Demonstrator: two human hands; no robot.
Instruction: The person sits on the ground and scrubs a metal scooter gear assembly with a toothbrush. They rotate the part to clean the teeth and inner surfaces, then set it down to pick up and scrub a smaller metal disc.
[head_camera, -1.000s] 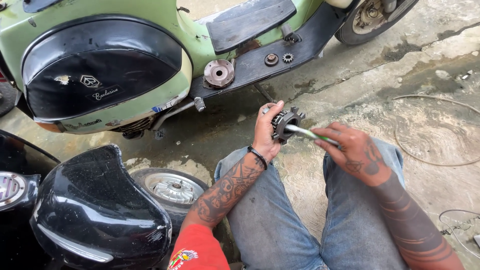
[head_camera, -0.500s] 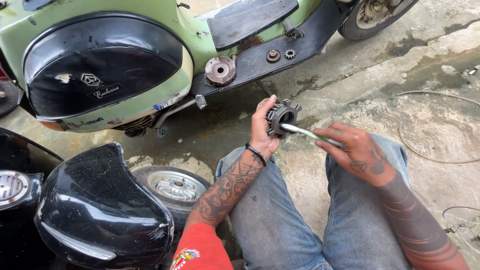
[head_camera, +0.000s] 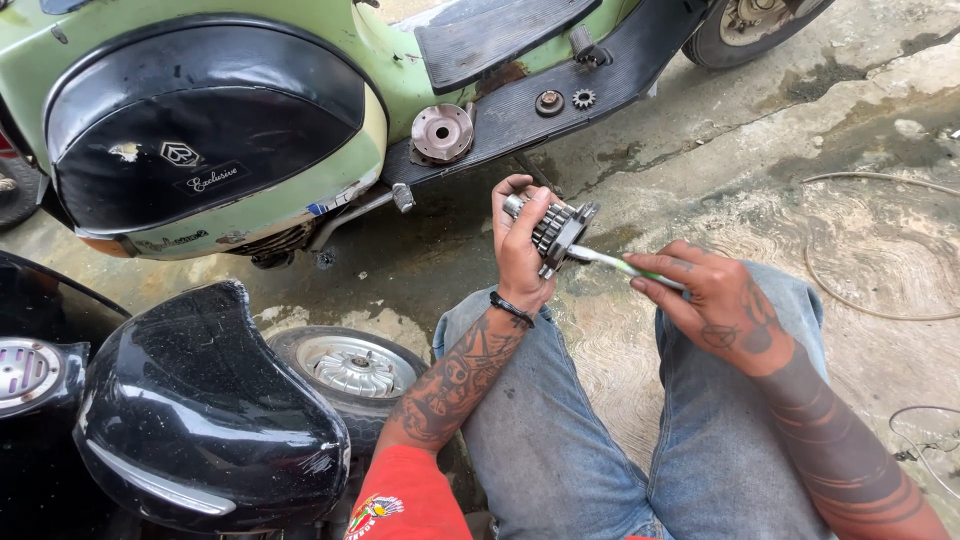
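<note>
My left hand (head_camera: 522, 245) grips a metal gear cluster (head_camera: 556, 230), a stack of toothed wheels on a shaft, held above my knees. My right hand (head_camera: 705, 295) holds a white and green toothbrush (head_camera: 620, 264) whose head touches the gear cluster's right side. Both forearms are tattooed, and a black band sits on my left wrist. I am seated on wet concrete in blue jeans, facing a green scooter (head_camera: 400, 60) that lies on its side.
On the scooter's black footboard rest a round metal disc (head_camera: 442, 131), a small washer-like part (head_camera: 548, 102) and a small sprocket (head_camera: 584, 98). A black scooter body (head_camera: 190, 420) and a small wheel (head_camera: 352, 365) sit at my left. Thin wire loops (head_camera: 880, 250) lie on the concrete at right.
Both hands with the gear cluster and brush have stayed together while the view shifted slightly; the brush keeps working against the gear's side.
</note>
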